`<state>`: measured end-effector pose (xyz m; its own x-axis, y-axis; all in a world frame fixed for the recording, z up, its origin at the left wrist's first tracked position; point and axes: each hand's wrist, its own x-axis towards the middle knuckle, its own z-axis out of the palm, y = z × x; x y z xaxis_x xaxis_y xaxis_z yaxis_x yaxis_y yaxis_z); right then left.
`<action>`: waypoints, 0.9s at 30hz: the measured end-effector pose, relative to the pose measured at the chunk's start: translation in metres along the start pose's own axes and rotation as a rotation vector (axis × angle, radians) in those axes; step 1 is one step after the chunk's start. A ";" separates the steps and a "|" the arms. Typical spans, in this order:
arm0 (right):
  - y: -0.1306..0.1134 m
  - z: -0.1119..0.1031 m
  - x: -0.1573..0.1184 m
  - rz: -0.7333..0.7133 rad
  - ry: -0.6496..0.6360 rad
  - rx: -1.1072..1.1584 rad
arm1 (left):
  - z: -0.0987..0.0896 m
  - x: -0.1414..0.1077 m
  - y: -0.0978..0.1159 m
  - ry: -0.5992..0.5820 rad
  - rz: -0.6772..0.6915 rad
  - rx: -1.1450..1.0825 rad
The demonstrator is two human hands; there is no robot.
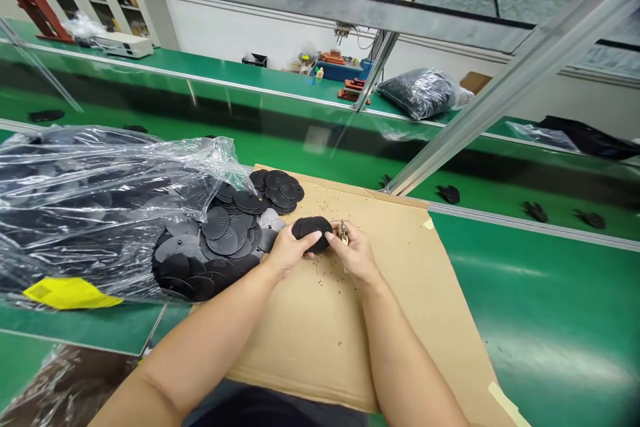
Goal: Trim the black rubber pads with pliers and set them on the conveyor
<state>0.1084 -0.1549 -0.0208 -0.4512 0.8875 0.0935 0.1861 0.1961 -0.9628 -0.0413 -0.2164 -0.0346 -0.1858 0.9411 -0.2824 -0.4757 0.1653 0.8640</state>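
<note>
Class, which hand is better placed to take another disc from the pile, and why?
Probably the left hand: though it holds black discs, it is nearer the pile, and the right hand has a small metal tool.

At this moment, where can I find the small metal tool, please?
In the head view, the small metal tool is slightly right of the centre, in the right hand, beside the black discs and over the cardboard sheet.

One left hand [287, 251]; one right hand [357, 256]; one metal tool [343, 233]; one cardboard sheet [310, 330]; uncountably many black discs [223, 240]
</note>
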 end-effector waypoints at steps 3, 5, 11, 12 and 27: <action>-0.001 0.000 -0.001 0.011 -0.019 -0.002 | 0.000 0.000 0.000 0.014 -0.007 -0.007; -0.002 0.001 -0.001 0.024 -0.009 0.015 | 0.000 0.000 0.002 0.025 -0.014 -0.019; -0.009 0.003 -0.002 0.034 -0.042 0.035 | 0.000 -0.003 0.008 -0.004 -0.027 -0.050; -0.010 0.003 -0.002 0.045 -0.055 0.055 | 0.000 -0.004 0.009 -0.009 -0.030 -0.051; -0.012 0.015 -0.008 0.008 0.105 0.053 | 0.003 -0.008 0.011 -0.070 -0.051 -0.082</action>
<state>0.0966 -0.1708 -0.0137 -0.3558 0.9282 0.1088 0.1421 0.1688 -0.9754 -0.0423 -0.2213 -0.0210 -0.1008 0.9509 -0.2925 -0.5519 0.1912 0.8117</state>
